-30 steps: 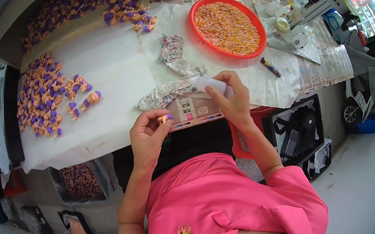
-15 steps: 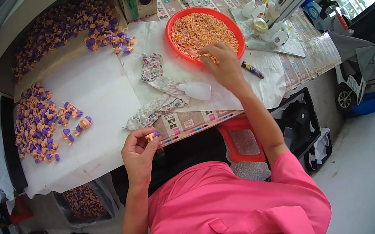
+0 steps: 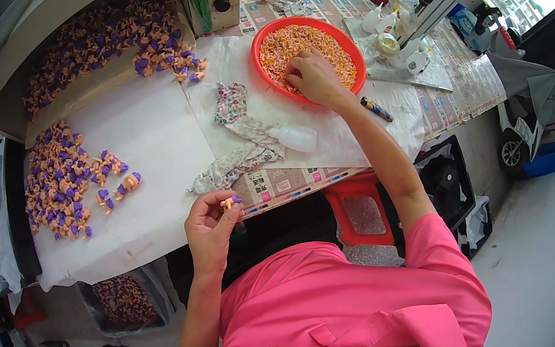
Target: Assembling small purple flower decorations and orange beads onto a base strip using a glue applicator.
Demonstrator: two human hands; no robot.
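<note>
My left hand, in front of the table's near edge, pinches a small plastic figure part in purple and peach between thumb and fingers. My right hand reaches into a round red basin filled with tiny orange, yellow and pinkish pieces. Its fingers are curled down together at the surface of the pieces. Whatever they grip there is too small to make out. Many more purple and peach figure parts lie heaped on the white sheet at the left.
A patterned cloth and a translucent squeeze bottle lie in front of the basin. A dark patterned cylinder rests right of it. More figure parts spread under the machine at the back left. Small bottles stand by a metal-framed device.
My right hand has moved slightly left and farther into the basin, its fingers lower among the pieces. My left hand keeps its pinch on the figure part. The view has shifted a little.
</note>
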